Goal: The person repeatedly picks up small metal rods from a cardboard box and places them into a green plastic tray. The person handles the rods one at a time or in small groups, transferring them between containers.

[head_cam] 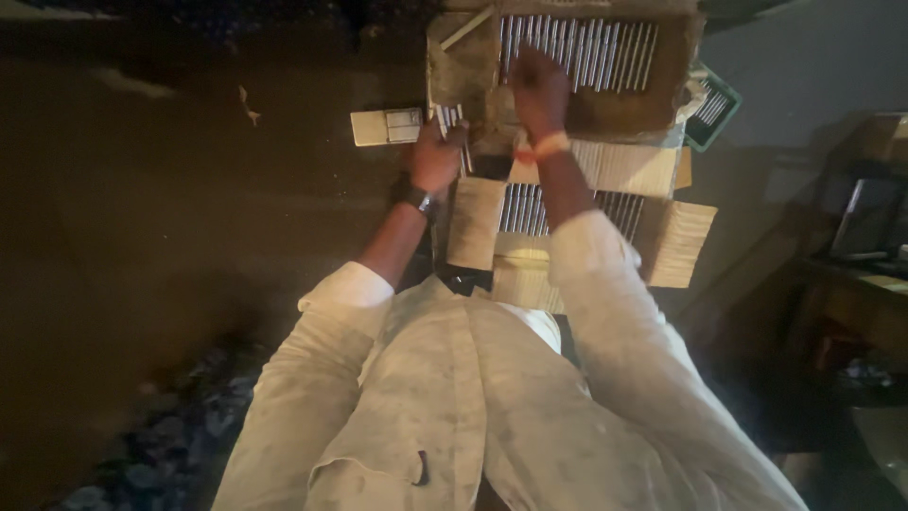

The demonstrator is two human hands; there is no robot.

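Left hand [435, 156] is gripping a small bundle of thin silvery rods [452, 117], fingers wrapped shut around them, rod ends sticking out just past the fingertips. Right hand [539, 90] is reaching into the upper cardboard box [662, 104], fingers curled down onto the row of rods [586, 47] lying side by side there; cannot tell whether they are clamped on any, too blurred. Doing this well, judging from the frame: picking few rods at a time, keeping them parallel so the bundle is not splaying, and keeping the left grip firm near the middle. Just left of the left fingers a flat pale rectangular packet [386, 126] is lying on the dark floor, label unreadable. Below the right wrist, a second open carton [676, 241] is showing another rod row [525, 208], tan flaps folded outward. Right of the right fingers, beyond the box edge, a small green tray [714, 106] is holding more rods.
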